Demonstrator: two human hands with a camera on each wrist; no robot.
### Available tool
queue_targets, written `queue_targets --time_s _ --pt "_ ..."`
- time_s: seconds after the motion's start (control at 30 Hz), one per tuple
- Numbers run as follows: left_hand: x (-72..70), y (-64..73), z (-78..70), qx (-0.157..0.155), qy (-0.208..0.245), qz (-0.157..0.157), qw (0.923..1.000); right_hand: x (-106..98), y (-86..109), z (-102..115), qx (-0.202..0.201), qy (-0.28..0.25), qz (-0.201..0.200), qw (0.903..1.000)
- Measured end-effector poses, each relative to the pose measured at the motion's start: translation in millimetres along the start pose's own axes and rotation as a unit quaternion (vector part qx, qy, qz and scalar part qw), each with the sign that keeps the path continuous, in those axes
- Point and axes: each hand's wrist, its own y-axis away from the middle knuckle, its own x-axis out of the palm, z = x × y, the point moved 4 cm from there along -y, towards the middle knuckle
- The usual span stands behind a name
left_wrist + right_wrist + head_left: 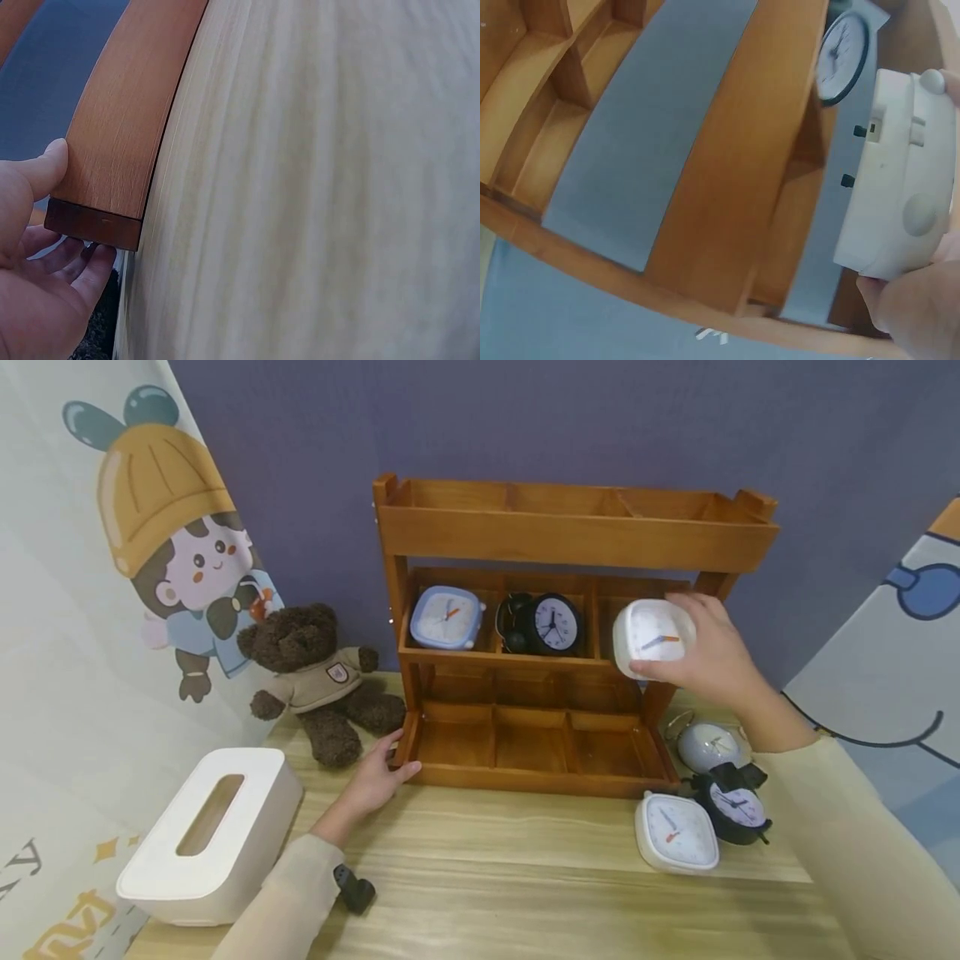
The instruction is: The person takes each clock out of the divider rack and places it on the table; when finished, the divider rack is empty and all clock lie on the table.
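Observation:
My right hand [708,647] grips a white square alarm clock [651,639] in front of the right compartment of the middle tier of a wooden rack [577,539]. Seen from the right wrist, the clock's white back and side [900,180] face the camera, fingers and thumb at its edges. Down at the rack's lower left corner, my left hand [375,777] holds the end of the bottom tier, its thumb on the front board [120,127] and fingers curled at the end. A blue square clock [447,617] and a black round clock [553,624] occupy the middle tier's left and middle compartments.
Right of the rack, a grey round clock [708,746], a black clock [735,806] and another white square clock [677,833] stand on the wooden table [525,877]. A brown teddy bear [315,681] leans at the left, behind a white tissue box [258,827].

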Motion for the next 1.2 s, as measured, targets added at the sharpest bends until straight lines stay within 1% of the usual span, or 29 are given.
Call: queue_targets --time_s 0.17,0.33,0.43,0.6,0.7,0.8,0.93,1.0,1.1,1.2 --pt "-0.2 -0.6 0.1 0.000 0.000 -0.001 1.0000 5 23.9 11 -0.018 -0.015 0.018 0.9996" --pt "0.8 0.1 -1.6 0.002 -0.002 0.001 1.0000 18 49.4 15 -0.045 -0.022 0.037 0.9981" --pt "0.9 0.5 -2.2 0.001 0.011 0.002 0.9999 33 65.9 15 -0.056 -0.026 0.058 0.9964" --pt "-0.3 0.4 -2.3 0.002 0.022 0.002 0.9997 67 94.1 9 -0.049 -0.029 0.106 0.9927" --pt "-0.4 0.3 -2.2 0.002 0.022 0.004 0.9998 86 108.6 4 -0.046 -0.034 0.122 0.9909" --pt "-0.8 0.5 -2.3 0.001 0.021 0.006 0.9998 102 119.5 2 -0.047 -0.042 0.124 0.9903" --pt "-0.7 0.7 -2.4 0.000 0.016 0.008 0.9998 118 131.2 -1 -0.053 -0.056 0.136 0.9877" --pt "-0.6 0.8 -2.4 -0.001 0.012 0.008 0.9999 125 136.2 -3 -0.063 -0.062 0.143 0.9858" --pt "-0.7 1.4 -2.6 -0.003 0.007 0.007 0.9999 135 142.8 -6 -0.074 -0.062 0.152 0.9837" --pt "-0.8 1.4 -2.4 -0.007 0.005 0.007 0.9999 142 147.5 -10 -0.073 -0.050 0.159 0.9833"
